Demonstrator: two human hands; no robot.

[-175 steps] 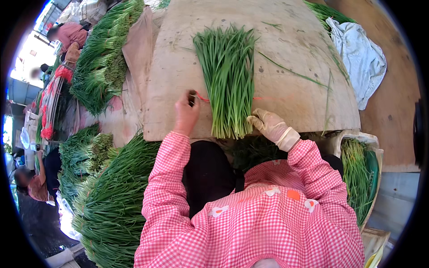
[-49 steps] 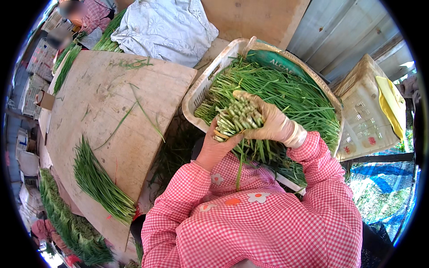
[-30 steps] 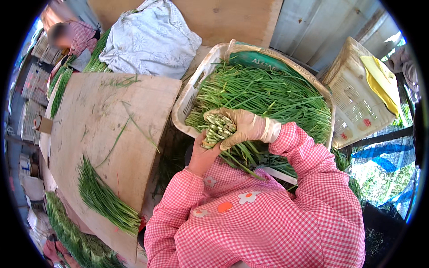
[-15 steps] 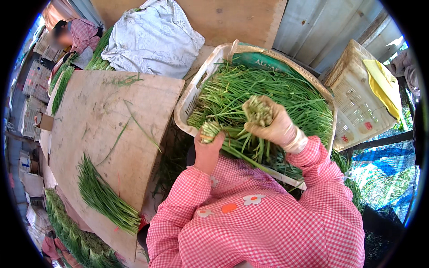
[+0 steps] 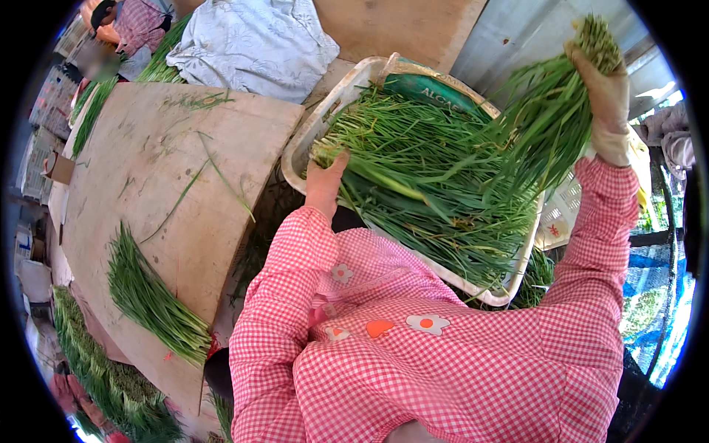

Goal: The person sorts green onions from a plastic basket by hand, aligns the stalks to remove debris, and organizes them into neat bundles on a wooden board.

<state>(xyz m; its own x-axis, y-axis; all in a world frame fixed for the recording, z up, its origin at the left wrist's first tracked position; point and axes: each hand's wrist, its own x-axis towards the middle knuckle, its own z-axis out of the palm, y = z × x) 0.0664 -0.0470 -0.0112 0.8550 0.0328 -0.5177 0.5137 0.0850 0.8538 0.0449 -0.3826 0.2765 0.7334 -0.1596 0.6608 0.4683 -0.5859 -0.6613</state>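
High at the right, my gloved right hand [image 5: 605, 85] grips a bunch of garlic chives [image 5: 550, 111] near its cut stem ends. The stems point up and the long leaves hang down to the left. My bare left hand [image 5: 325, 182] is at the left end of a white plastic crate [image 5: 295, 159], closed around the stem ends of another bunch. Leaves of that bunch lie to the right over the chives [image 5: 436, 162] heaped in the crate. My left palm is hidden.
Left of the crate, a wooden board [image 5: 170, 159] bears a chive bundle [image 5: 159, 295] and loose leaves. A patterned cloth [image 5: 255, 52] covers something at the back. Another person [image 5: 140, 29] is at the far left. More chives [image 5: 111, 369] lie at lower left.
My right hand has lifted its bunch up and to the right, away from the crate. My left hand has moved slightly left and up, lowering its bunch onto the heap.
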